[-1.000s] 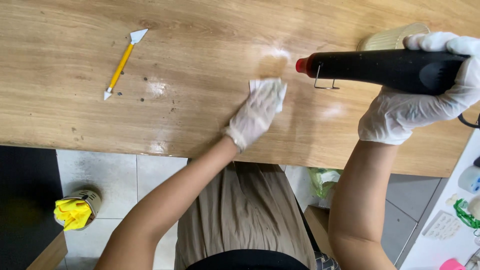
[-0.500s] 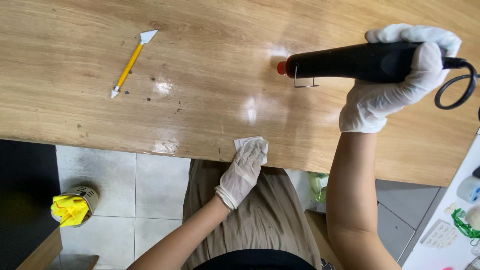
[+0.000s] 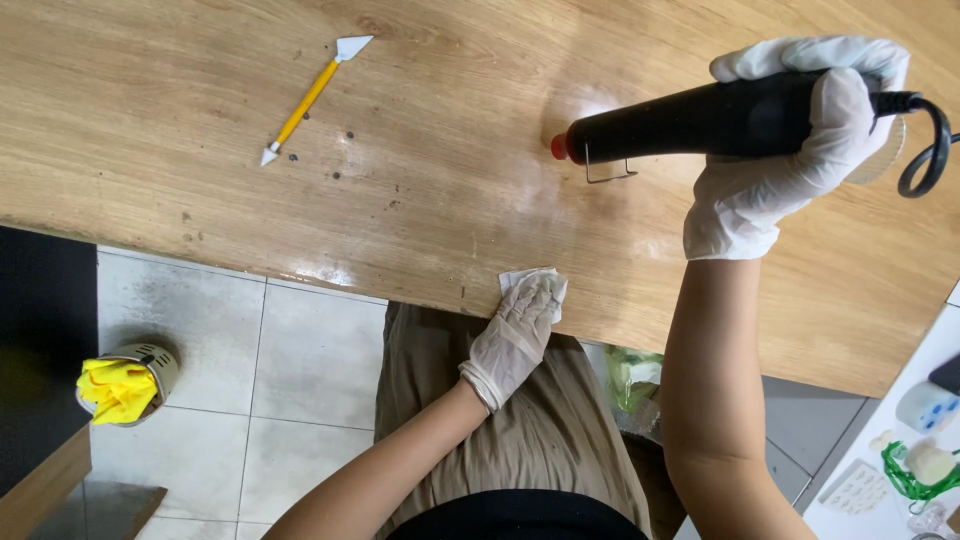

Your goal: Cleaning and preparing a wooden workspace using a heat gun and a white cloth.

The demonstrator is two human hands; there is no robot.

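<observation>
1 view, head camera. both hands wear white gloves. the left hand sits at the near edge of the wooden table, fingers curled closed on a small white tissue; 1.0 s ago it pressed that tissue flat on the tabletop near the tool's tip, and 0.5 s ago it was already back at the edge. the right hand is wrapped fully around a black heat tool, whose red tip points left over a glossy patch of the tabletop. judgement: wiping is paused and heating is in hand. a yellow scraper lies well apart, untouched.
</observation>
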